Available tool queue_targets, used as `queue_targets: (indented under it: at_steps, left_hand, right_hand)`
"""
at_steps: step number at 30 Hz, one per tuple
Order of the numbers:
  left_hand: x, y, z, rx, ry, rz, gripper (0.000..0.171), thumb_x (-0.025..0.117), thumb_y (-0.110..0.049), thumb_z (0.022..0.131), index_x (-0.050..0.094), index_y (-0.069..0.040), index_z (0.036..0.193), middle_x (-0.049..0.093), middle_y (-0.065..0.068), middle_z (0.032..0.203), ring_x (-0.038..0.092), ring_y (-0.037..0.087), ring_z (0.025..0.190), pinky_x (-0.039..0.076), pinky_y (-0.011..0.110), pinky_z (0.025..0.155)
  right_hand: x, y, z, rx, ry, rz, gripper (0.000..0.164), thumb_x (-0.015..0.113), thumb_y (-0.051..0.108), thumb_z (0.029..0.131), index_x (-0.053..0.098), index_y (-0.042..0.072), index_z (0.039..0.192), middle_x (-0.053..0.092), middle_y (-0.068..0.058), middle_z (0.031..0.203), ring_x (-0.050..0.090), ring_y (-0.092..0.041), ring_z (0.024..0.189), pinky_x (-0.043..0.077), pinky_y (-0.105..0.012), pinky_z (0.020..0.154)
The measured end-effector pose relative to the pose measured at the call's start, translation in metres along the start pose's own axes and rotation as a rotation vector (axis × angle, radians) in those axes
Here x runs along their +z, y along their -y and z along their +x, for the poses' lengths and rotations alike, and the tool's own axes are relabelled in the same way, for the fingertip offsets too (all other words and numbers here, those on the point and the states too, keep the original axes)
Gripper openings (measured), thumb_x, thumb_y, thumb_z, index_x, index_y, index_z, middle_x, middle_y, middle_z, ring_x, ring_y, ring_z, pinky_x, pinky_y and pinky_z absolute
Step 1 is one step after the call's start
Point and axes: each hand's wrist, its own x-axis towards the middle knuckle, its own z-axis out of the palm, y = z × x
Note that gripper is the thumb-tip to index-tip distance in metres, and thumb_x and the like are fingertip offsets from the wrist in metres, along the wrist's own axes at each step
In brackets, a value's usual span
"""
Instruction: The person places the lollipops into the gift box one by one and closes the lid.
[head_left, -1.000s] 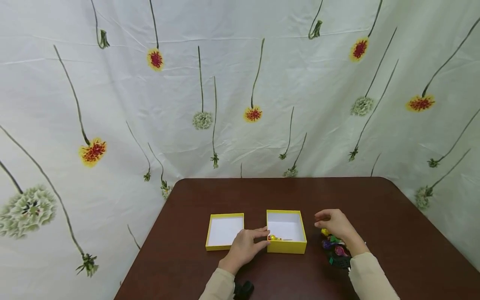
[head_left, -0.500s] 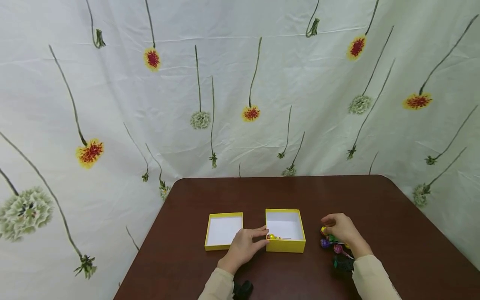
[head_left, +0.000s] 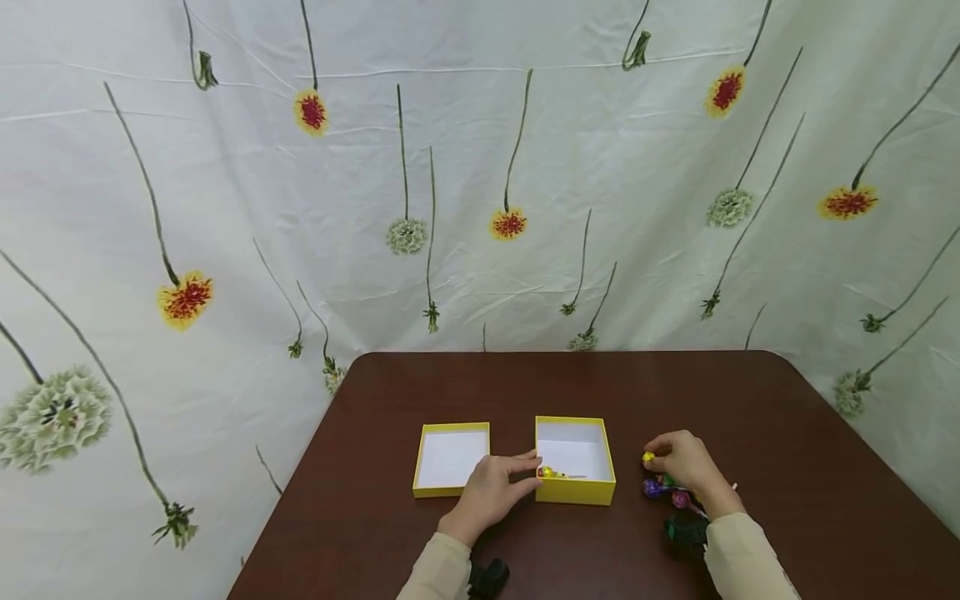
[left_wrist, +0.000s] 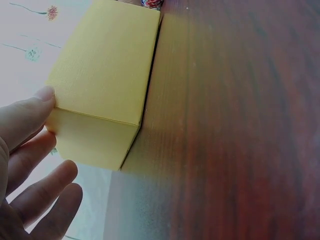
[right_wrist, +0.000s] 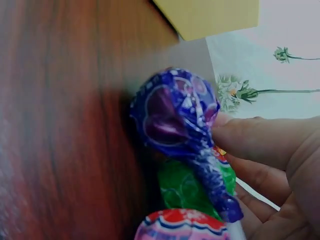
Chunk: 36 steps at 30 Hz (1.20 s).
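A yellow box [head_left: 573, 493] with a white inside stands open-topped at mid-table, a yellow-wrapped lollipop [head_left: 547, 472] lying in it. My left hand [head_left: 491, 492] touches the rim at its near left corner, thumb and fingers spread apart. In the left wrist view the thumb [left_wrist: 30, 112] meets the box edge. To the right, my right hand [head_left: 686, 461] pinches another yellow lollipop [head_left: 648, 457] by its end, partly hidden. Beneath that hand lie a purple lollipop [right_wrist: 175, 112], a green lollipop [right_wrist: 180, 185] and a pink lollipop [right_wrist: 182, 225].
The yellow-rimmed lid [head_left: 450, 458] lies inside-up to the left of the box, partly behind my left hand. Dark wrist gear shows at both sleeves. A flower-printed white cloth [head_left: 465, 167] hangs behind the brown table [head_left: 480, 383].
My right hand has lowered onto the lollipop pile, and its fingertips have closed on the yellow lollipop, which has shifted slightly away from the purple one. My left hand stays at the box corner.
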Motion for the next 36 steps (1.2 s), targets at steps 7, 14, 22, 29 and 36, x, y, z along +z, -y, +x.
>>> queue_targets:
  at_steps: [7,14,22,29,36]
  left_hand:
    - [0.0,0.002,0.0,-0.004,0.002,-0.002,0.036,0.074,-0.025,0.09,0.073,-0.009,0.123,0.068,0.005,0.131,0.067,0.023,0.119,0.056,0.039,0.098]
    - [-0.001,0.003,0.0,-0.011,0.01,-0.009,0.036,0.074,-0.026,0.09,0.073,-0.009,0.123,0.068,0.004,0.131,0.066,0.022,0.12,0.056,0.038,0.099]
    - [-0.001,0.002,0.001,-0.029,0.014,-0.019,0.036,0.075,-0.026,0.09,0.073,-0.01,0.122,0.068,0.002,0.131,0.067,0.022,0.12,0.056,0.039,0.1]
    - [-0.001,0.001,0.0,-0.037,0.02,-0.027,0.036,0.075,-0.026,0.09,0.073,-0.009,0.122,0.068,0.003,0.13,0.067,0.022,0.119,0.056,0.039,0.099]
    - [-0.002,-0.001,0.0,-0.031,0.016,-0.028,0.036,0.075,-0.025,0.09,0.073,-0.009,0.122,0.069,0.003,0.13,0.066,0.022,0.12,0.056,0.039,0.099]
  right_hand:
    - [0.003,0.002,0.002,0.009,-0.006,0.0,0.022,0.076,0.005,0.086,0.074,-0.006,0.105,0.074,-0.021,0.101,0.071,-0.027,0.086,0.06,-0.046,0.077]
    - [0.003,0.005,0.002,0.046,-0.023,0.056,0.02,0.075,0.006,0.088,0.072,-0.004,0.105,0.073,-0.02,0.101,0.07,-0.027,0.086,0.059,-0.044,0.074]
    - [0.005,0.006,0.004,0.053,-0.083,0.079,0.014,0.077,0.011,0.088,0.071,0.002,0.096,0.073,-0.01,0.092,0.065,-0.019,0.08,0.054,-0.033,0.067]
    - [0.007,0.013,0.002,0.031,-0.1,0.106,0.013,0.077,0.01,0.088,0.072,0.002,0.096,0.075,-0.01,0.093,0.067,-0.021,0.083,0.055,-0.03,0.068]
    - [0.003,0.026,-0.001,0.025,-0.119,0.141,0.016,0.076,0.009,0.088,0.071,0.0,0.099,0.075,-0.014,0.099,0.069,-0.024,0.089,0.06,-0.039,0.075]
